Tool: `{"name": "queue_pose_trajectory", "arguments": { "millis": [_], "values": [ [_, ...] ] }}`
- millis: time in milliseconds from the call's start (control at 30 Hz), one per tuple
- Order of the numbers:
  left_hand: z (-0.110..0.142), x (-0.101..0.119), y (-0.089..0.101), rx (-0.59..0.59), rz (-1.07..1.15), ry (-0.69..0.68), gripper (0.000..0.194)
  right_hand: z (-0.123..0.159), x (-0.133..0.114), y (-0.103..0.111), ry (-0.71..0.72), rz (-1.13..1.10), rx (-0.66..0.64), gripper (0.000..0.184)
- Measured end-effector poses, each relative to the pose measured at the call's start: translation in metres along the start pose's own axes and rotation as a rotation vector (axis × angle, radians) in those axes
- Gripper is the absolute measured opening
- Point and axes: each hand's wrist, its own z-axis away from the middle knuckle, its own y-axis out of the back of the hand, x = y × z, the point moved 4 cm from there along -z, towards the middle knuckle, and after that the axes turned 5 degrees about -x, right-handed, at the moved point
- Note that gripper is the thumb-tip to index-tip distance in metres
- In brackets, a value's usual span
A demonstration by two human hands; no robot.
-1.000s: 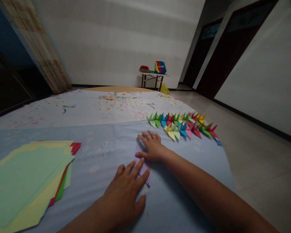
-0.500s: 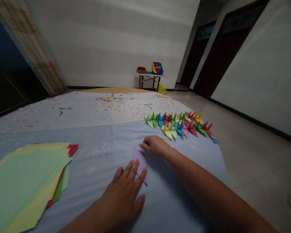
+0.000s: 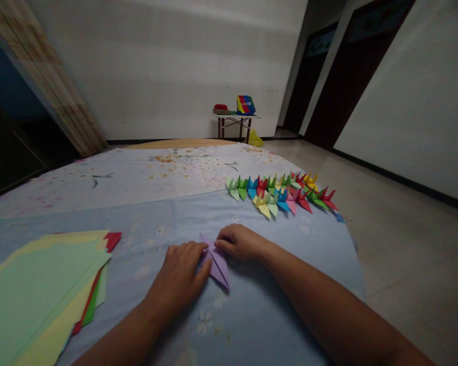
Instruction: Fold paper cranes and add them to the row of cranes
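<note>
A folded piece of purple origami paper (image 3: 219,268) lies on the blue cloth in front of me, opened out into a wider diamond with a slit down its middle. My left hand (image 3: 185,267) grips its left side, with the thumb along the lower edge and the fingers over the upper part. At the upper right edge, my right hand (image 3: 238,241) pinches the paper between curled fingers and thumb. Part of the paper's upper half is hidden under my fingertips. Beyond my hands stand two rows of folded paper cranes (image 3: 270,190) in many colours.
On the left lies a stack of coloured paper sheets (image 3: 41,290), pale green on top. A floral cloth (image 3: 133,168) covers the round table's far part. Against the back wall, a small table (image 3: 234,116) bears a colourful box (image 3: 246,104). A yellow bag (image 3: 255,138) sits beside it.
My left hand has gone from lying flat on the narrow purple paper to gripping its left side. My right hand has come down onto the upper right edge. The paper has spread wider.
</note>
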Motion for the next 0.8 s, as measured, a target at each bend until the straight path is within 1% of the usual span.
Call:
{"name": "queue_pose_trajectory", "arguments": {
  "millis": [100, 200, 267, 367, 500, 567, 667, 800],
  "values": [
    [-0.001, -0.006, 0.000, 0.038, 0.172, 0.088, 0.036, 0.001, -0.004, 0.000, 0.057, -0.189, 0.003, 0.027],
    [-0.003, -0.012, 0.001, 0.068, 0.430, 0.200, 0.042, 0.001, -0.008, 0.000, 0.107, -0.367, 0.027, 0.031],
    [-0.005, -0.015, 0.003, 0.113, 0.602, 0.238, 0.043, 0.001, -0.012, -0.001, 0.147, -0.424, 0.033, 0.032],
    [-0.007, -0.019, 0.006, 0.176, 0.822, 0.256, 0.042, 0.002, -0.016, -0.001, 0.180, -0.425, 0.042, 0.033],
    [-0.009, -0.023, 0.005, 0.128, 1.093, 0.360, 0.058, 0.004, -0.015, 0.004, 0.190, -0.431, 0.110, 0.034],
    [-0.009, -0.024, 0.005, 0.116, 1.194, 0.373, 0.065, 0.004, -0.013, 0.006, 0.185, -0.430, 0.167, 0.034],
    [-0.010, -0.023, 0.006, 0.133, 1.274, 0.349, 0.070, 0.004, -0.008, 0.008, 0.159, -0.403, 0.229, 0.033],
    [-0.009, -0.019, 0.007, 0.131, 1.290, 0.357, 0.073, 0.002, -0.004, 0.005, 0.138, -0.388, 0.258, 0.032]
  ]
}}
